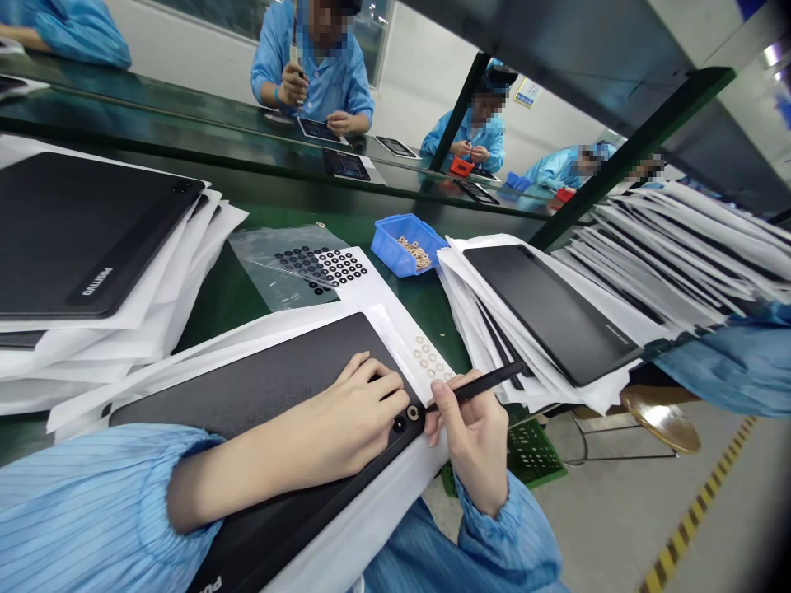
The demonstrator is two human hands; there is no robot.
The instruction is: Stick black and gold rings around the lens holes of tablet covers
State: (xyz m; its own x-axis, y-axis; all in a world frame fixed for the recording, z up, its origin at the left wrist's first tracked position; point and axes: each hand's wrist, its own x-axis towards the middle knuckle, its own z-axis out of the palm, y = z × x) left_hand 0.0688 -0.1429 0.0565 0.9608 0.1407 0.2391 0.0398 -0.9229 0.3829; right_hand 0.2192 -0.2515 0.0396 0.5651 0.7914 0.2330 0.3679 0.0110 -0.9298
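A black tablet back cover [259, 387] lies on white paper in front of me, with round camera holes at its near right corner. My left hand [352, 412] rests palm down on that corner, fingers bent and apart, holding nothing. My right hand [473, 436] grips slim black tweezers [482, 385]; their tip is beside a gold-coloured ring [414, 413] at a camera hole. A dark lens hole [399, 424] sits next to the ring. Just beyond, a white backing strip [395, 329] carries several pale rings [426, 354] and rows of black rings [343, 268].
A clear plastic bag [265, 280] lies behind the cover. A blue bin [395, 259] holds small gold-coloured rings. Stacks of covers with paper stand at left [92, 239] and right [549, 305]. Co-workers in blue sit across a raised green shelf [247, 140]; a green post [636, 156] rises at right.
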